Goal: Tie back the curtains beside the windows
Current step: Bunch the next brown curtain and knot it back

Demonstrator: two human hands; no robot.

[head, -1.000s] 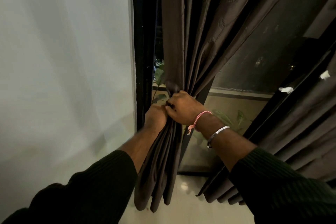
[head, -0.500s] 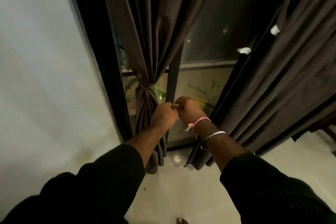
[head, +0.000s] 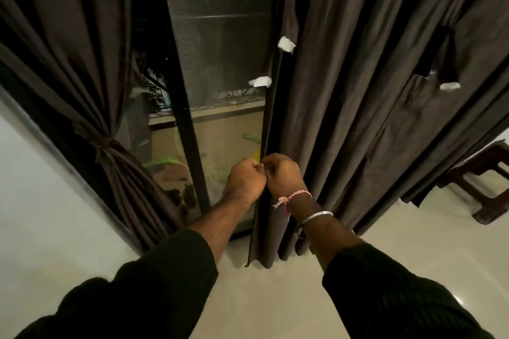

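Note:
The dark brown left curtain (head: 82, 63) is gathered and cinched by a knotted tie-back (head: 103, 146) beside the window (head: 220, 36). The right curtain (head: 344, 91) hangs loose in long folds down to the floor. My left hand (head: 245, 179) and my right hand (head: 282, 173) are both curled into fists with knuckles touching, held in front of the right curtain's inner edge. Nothing shows in either fist. The right wrist wears a pink thread and a metal bangle.
White tabs (head: 286, 44) stick out of the right curtain's folds. A black window frame post (head: 190, 132) runs down between the curtains, with plants behind the glass. A dark wooden piece of furniture (head: 482, 173) stands at the right on the pale floor (head: 275, 283).
Both hands have let go of the left curtain's tie and moved right, fists together, to the right curtain's edge. The view has swung right, and the left curtain stays tied.

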